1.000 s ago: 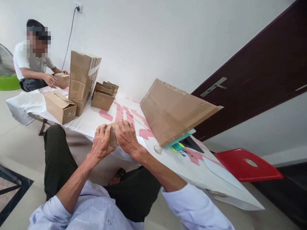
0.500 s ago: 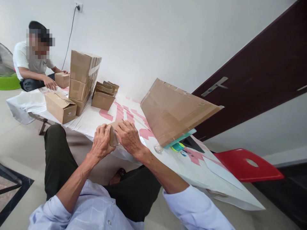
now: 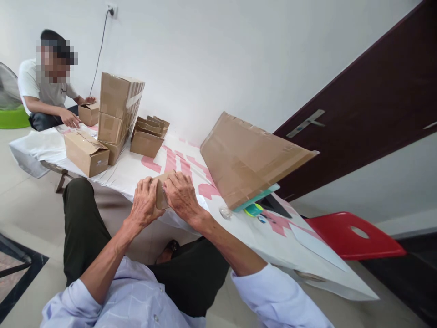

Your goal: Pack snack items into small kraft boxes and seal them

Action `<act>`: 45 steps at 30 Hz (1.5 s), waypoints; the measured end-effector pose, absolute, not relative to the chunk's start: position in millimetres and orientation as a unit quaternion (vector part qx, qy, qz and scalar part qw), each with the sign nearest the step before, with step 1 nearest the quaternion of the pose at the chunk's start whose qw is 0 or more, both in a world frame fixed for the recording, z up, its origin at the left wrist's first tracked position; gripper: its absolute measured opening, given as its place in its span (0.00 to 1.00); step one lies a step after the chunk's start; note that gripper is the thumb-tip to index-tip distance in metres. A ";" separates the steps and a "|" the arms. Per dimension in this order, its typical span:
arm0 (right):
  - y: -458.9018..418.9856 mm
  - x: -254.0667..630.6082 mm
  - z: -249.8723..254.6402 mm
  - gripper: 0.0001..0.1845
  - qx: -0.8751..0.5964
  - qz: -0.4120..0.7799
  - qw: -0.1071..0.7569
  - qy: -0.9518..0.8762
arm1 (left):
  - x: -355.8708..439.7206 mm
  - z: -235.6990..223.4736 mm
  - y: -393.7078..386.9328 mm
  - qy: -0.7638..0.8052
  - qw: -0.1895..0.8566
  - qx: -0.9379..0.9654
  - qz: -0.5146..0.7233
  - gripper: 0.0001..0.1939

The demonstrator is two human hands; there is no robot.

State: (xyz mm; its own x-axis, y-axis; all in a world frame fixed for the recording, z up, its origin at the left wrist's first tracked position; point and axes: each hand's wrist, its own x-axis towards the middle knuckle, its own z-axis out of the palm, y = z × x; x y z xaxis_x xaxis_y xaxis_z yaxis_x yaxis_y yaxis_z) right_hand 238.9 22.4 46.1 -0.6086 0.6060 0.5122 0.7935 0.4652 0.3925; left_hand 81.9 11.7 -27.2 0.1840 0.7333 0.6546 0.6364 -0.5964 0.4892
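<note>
Between my two hands is a small brown cardboard box [image 3: 161,195], held at the near edge of the cloth-covered table [image 3: 191,159]. My left hand [image 3: 146,200] wraps its left side, fingers curled over the top and thumb low on the near face. On the right, my right hand [image 3: 180,193] is closed over the box's upper edge and side. Much of the box is hidden by my fingers. A strip of clear, shiny material, perhaps tape, shows beside my right fingers.
Left of my hands stand stacked cartons [image 3: 118,107], a closed box [image 3: 87,152] and open flapped boxes [image 3: 148,136]. A large cardboard sheet [image 3: 252,157] leans at right, near a tape roll [image 3: 253,209]. A red stool [image 3: 355,237] is beyond. Another person [image 3: 48,86] handles a box [image 3: 88,114].
My hands stay almost in place on the box, with only a slight shift of the right hand. The other person's hand at the far box has lifted slightly.
</note>
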 end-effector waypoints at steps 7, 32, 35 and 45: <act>20.4 241.4 45.0 0.12 -0.418 -0.266 0.173 -0.851 | 81.3 -27.7 13.0 0.445 0.058 0.762 0.466 0.50; 56.8 475.1 -22.4 0.11 -0.653 0.090 0.579 -0.480 | -8.1 -36.8 79.9 0.464 0.305 0.660 0.506 0.51; 61.9 488.1 -43.3 0.09 -0.669 0.095 0.578 -0.458 | -8.8 -26.0 90.3 0.462 0.344 0.653 0.492 0.53; 112.7 511.5 -55.3 0.07 -0.684 0.117 0.564 -0.447 | -3.3 14.3 146.1 0.531 0.385 0.623 0.426 0.56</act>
